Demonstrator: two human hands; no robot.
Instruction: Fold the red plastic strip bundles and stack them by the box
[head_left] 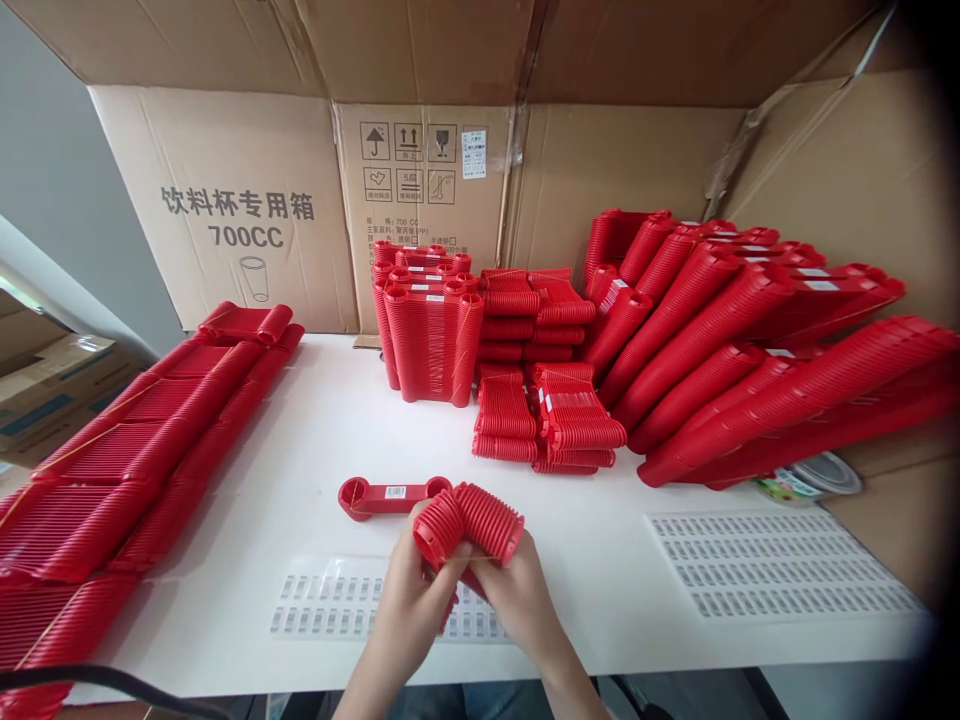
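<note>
Both my hands grip a short bundle of stacked red plastic pieces (487,522) with ribbed, ring-shaped ends, above the near middle of the table. My left hand (415,575) is closed round its left side and my right hand (514,580) round its right side, thumbs close together. A thin yellowish band crosses the bundle near my thumbs. Just behind my left hand lies a flat red piece (375,500) with round ends and a white barcode label. Beneath my hands is a sheet of barcode stickers (330,607), partly covered by them.
Long banded red stacks (142,430) line the left side. More red bundles stand (431,345) and lie (574,410) at the back, with long stacks (697,310) leaning at right. Another sticker sheet (772,565) and a round lidded container (814,475) are at right. Cardboard (247,150) walls the table.
</note>
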